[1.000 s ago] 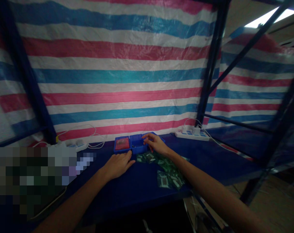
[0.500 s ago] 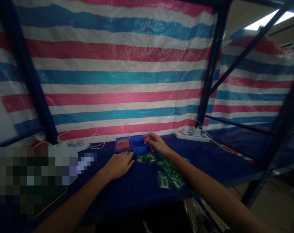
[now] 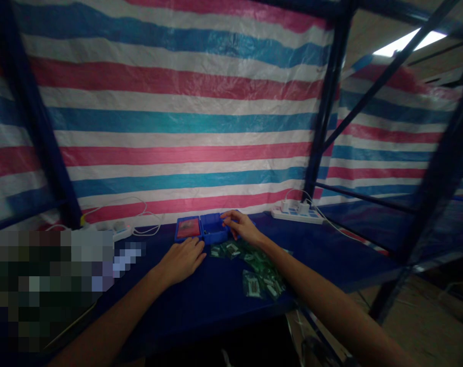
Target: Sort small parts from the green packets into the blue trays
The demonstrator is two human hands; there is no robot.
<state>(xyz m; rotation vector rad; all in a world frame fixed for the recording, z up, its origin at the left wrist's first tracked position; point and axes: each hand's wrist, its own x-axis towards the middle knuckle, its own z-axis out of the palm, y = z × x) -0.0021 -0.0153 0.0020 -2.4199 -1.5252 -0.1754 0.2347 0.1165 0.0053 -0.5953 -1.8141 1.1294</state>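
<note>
On the blue tabletop (image 3: 185,300) lies an opened blue plastic case (image 3: 215,235), with a red panel (image 3: 188,228) in its left half. My left hand (image 3: 183,259) rests flat by the front edge of that half, fingers stretched out and holding nothing. Over the right end of the case is my right hand (image 3: 242,228), its fingers bent inward as in a pinch. Anything between those fingertips is too small to make out. Below my right wrist spread several clear green-tinted packets (image 3: 260,262) with small parts inside; my forearm hides some. One packet (image 3: 253,284) lies nearest the front.
White power strips stand at the back, one on the right (image 3: 298,214) and one on the left (image 3: 120,232), with loose white cables. A blurred-out area covers the left front. Striped plastic sheeting (image 3: 185,153) hangs behind, between dark blue frame posts (image 3: 323,122).
The view has turned slightly to the right, so everything sits a little further left. Both hands keep nearly the same places at the case; the right fingers shift only slightly.
</note>
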